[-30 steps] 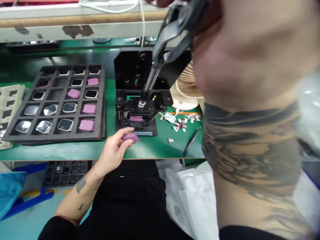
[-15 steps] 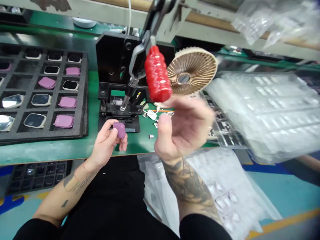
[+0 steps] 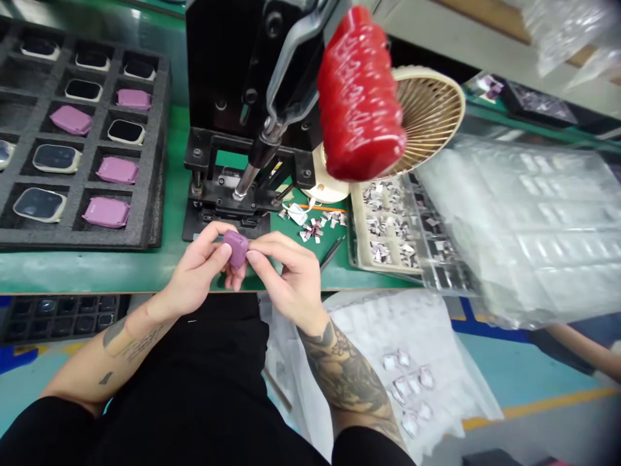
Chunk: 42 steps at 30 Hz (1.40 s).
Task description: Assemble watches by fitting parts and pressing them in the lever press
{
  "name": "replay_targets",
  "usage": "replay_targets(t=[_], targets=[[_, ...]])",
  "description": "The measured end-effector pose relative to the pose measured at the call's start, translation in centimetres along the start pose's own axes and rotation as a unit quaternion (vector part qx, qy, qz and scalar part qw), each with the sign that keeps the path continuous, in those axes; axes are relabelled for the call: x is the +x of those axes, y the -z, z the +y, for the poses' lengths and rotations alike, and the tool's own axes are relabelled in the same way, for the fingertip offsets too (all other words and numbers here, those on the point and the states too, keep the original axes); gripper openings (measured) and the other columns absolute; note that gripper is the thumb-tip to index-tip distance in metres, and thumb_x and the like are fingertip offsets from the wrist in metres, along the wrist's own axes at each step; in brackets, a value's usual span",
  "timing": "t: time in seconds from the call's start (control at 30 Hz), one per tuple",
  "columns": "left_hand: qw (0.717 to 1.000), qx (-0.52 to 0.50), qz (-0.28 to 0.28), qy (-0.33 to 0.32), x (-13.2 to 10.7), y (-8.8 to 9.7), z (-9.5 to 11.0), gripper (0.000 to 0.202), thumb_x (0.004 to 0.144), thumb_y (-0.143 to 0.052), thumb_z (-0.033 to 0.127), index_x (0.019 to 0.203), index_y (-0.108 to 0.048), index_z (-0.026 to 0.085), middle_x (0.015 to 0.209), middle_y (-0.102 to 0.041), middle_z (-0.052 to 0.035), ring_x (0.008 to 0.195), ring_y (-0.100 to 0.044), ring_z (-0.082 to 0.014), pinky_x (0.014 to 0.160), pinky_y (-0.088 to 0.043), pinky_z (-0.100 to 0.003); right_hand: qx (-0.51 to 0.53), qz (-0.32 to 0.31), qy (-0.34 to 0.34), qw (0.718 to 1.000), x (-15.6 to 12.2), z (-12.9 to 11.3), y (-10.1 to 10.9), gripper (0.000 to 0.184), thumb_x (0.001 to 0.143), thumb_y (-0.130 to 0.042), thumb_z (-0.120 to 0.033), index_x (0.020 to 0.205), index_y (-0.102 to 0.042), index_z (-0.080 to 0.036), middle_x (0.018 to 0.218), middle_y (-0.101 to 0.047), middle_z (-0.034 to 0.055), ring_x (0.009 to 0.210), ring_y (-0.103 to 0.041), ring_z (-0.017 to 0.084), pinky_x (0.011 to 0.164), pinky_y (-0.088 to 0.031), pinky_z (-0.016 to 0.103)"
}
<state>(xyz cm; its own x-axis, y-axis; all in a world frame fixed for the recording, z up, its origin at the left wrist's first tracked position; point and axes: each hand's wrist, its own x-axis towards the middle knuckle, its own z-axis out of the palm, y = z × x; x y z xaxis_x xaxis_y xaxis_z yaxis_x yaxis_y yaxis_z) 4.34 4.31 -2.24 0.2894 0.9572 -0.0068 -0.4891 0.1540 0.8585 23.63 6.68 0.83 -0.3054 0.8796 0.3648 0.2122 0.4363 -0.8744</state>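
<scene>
A purple smartwatch case [image 3: 236, 249] is gripped between the thumb and fingers of my left hand [image 3: 196, 268], just above the bench's front edge. My right hand [image 3: 294, 275] is closed in a pinch at the case's right edge; whether a small part sits between its fingertips is hidden. Directly behind both hands stands a black lever press [image 3: 237, 213] with a metal plunger. Its red ribbed handle grip [image 3: 361, 103] hangs above and to the right of my hands.
On the left lies a grey foam tray [image 3: 154, 194] of watches and purple cases. Small loose parts [image 3: 311, 230], black tweezers [image 3: 332, 252], a compartment box [image 3: 356, 239] and a beige fan [image 3: 431, 123] are right of the press. Plastic-wrapped trays [image 3: 528, 226] overhang the right side.
My right hand has come down and left from beside the red handle to the purple watch case. My left hand keeps hold of the case. The view has shifted closer to the press.
</scene>
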Motion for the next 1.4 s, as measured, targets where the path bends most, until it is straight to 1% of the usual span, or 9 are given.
replay_targets(t=[0.13, 0.3, 0.5, 0.63, 0.77, 0.97, 1.13, 1.27, 1.4], targets=[[0.999, -0.033, -0.013, 0.029, 0.1, 0.1, 0.4, 0.030, 0.116, -0.066, 0.049, 0.122, -0.058, 0.021, 0.077, -0.073, -0.0003, 0.058, -0.068, -0.0149, 0.057, -0.053, -0.024, 0.027, -0.037, -0.020, 0.999, 0.6, -0.3, 0.5, 0.015, 0.111, -0.073, -0.025, 0.105, -0.085, -0.022, 0.094, -0.082, 0.0032, 0.088, -0.076, 0.015, 0.086, -0.064, 0.032], [0.999, -0.044, 0.009, 0.019, 0.0, 0.1, 0.3, 0.030, 0.114, -0.070, 0.048, 0.120, -0.060, 0.021, 0.077, -0.071, 0.0006, 0.059, -0.068, -0.0150, 0.056, -0.054, -0.024, -0.011, -0.017, -0.011, 1.000, 0.9, -0.7, 0.0, 0.009, 0.107, -0.078, -0.027, 0.104, -0.085, -0.022, 0.094, -0.080, 0.0030, 0.086, -0.074, 0.015, 0.083, -0.062, 0.031], [0.999, -0.035, 0.003, 0.020, -0.1, 0.2, 0.3, 0.026, 0.115, -0.067, 0.044, 0.124, -0.059, 0.021, 0.080, -0.072, -0.0001, 0.061, -0.068, -0.0154, 0.056, -0.053, -0.024, 0.025, -0.058, -0.044, 0.997, 1.3, -0.6, 0.5, 0.019, 0.110, -0.075, -0.033, 0.100, -0.086, -0.021, 0.092, -0.081, 0.0031, 0.086, -0.075, 0.014, 0.082, -0.062, 0.029], [0.999, -0.030, 0.000, 0.030, 0.0, 0.1, 0.6, 0.030, 0.117, -0.064, 0.045, 0.129, -0.062, 0.018, 0.078, -0.071, -0.0012, 0.059, -0.068, -0.0159, 0.055, -0.052, -0.025, 0.030, -0.059, -0.038, 0.997, 1.6, -0.9, 0.5, 0.021, 0.110, -0.075, -0.035, 0.096, -0.084, -0.021, 0.088, -0.080, 0.0023, 0.083, -0.072, 0.014, 0.083, -0.062, 0.031], [1.000, -0.001, 0.030, 0.006, 0.0, -0.2, 0.4, 0.037, 0.114, -0.068, 0.049, 0.132, -0.064, 0.017, 0.077, -0.071, -0.0007, 0.057, -0.067, -0.0159, 0.054, -0.054, -0.026, 0.017, -0.061, -0.044, 0.997, 1.7, -1.1, 0.3, 0.023, 0.110, -0.074, -0.035, 0.094, -0.082, -0.021, 0.085, -0.079, 0.0021, 0.081, -0.071, 0.014, 0.082, -0.061, 0.031], [0.988, 0.112, 0.099, -0.043, -0.6, -0.6, -0.4, 0.033, 0.113, -0.073, 0.045, 0.133, -0.065, 0.021, 0.084, -0.074, -0.0008, 0.067, -0.071, -0.0160, 0.062, -0.058, -0.027, -0.011, -0.055, -0.037, 0.998, 0.7, -0.1, 0.8, 0.014, 0.107, -0.072, -0.027, 0.106, -0.084, -0.020, 0.094, -0.077, 0.0028, 0.086, -0.073, 0.013, 0.084, -0.061, 0.029], [0.984, 0.150, 0.090, -0.045, -0.9, -0.2, -0.7, 0.031, 0.113, -0.073, 0.041, 0.135, -0.066, 0.021, 0.093, -0.077, -0.0033, 0.076, -0.075, -0.0185, 0.066, -0.059, -0.028, 0.002, -0.061, -0.037, 0.997, 0.1, 0.7, 0.9, 0.010, 0.103, -0.074, -0.023, 0.107, -0.083, -0.019, 0.094, -0.076, 0.0015, 0.084, -0.071, 0.012, 0.082, -0.062, 0.026], [0.976, 0.205, 0.060, -0.051, -1.0, -0.2, -0.5, 0.028, 0.113, -0.074, 0.039, 0.134, -0.069, 0.022, 0.092, -0.077, -0.0029, 0.077, -0.073, -0.0170, 0.070, -0.060, -0.028, 0.000, -0.034, -0.032, 0.999, -0.1, 1.3, 0.9, 0.013, 0.101, -0.071, -0.018, 0.101, -0.084, -0.020, 0.091, -0.075, 0.0012, 0.084, -0.070, 0.012, 0.079, -0.059, 0.026], [0.986, 0.149, 0.068, -0.036, -0.8, -0.4, -0.1, 0.027, 0.113, -0.073, 0.038, 0.134, -0.070, 0.021, 0.092, -0.078, -0.0037, 0.076, -0.074, -0.0184, 0.070, -0.061, -0.030, 0.039, -0.057, -0.022, 0.997, -0.2, 1.3, 1.3, 0.014, 0.106, -0.071, -0.026, 0.107, -0.085, -0.021, 0.099, -0.080, 0.0031, 0.091, -0.076, 0.014, 0.087, -0.063, 0.028]])
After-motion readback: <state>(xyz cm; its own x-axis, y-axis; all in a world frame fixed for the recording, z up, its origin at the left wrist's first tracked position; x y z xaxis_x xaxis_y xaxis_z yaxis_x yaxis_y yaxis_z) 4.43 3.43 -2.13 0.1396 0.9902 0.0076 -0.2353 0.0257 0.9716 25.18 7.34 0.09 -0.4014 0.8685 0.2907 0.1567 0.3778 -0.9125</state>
